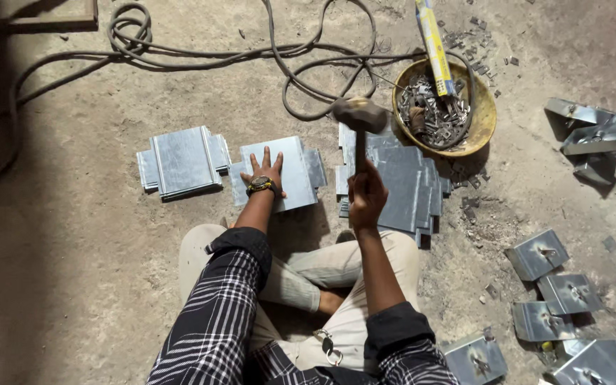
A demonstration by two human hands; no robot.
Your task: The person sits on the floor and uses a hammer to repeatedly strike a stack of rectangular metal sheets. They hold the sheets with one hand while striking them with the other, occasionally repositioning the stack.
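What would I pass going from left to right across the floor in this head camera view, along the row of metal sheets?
Left metal sheet → sheet under the left hand → hammer in the right hand → stack of sheets → yellow bowl of small metal parts → folded metal pieces.

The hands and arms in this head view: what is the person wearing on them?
Both hands are bare, with no gloves. The left hand has a wristwatch with a dark strap and a yellowish case. Both arms wear a black-and-white checked shirt, its sleeves pushed up so that the dark turned-back cuffs sit near the elbows. The right hand carries no watch, ring or band that shows.
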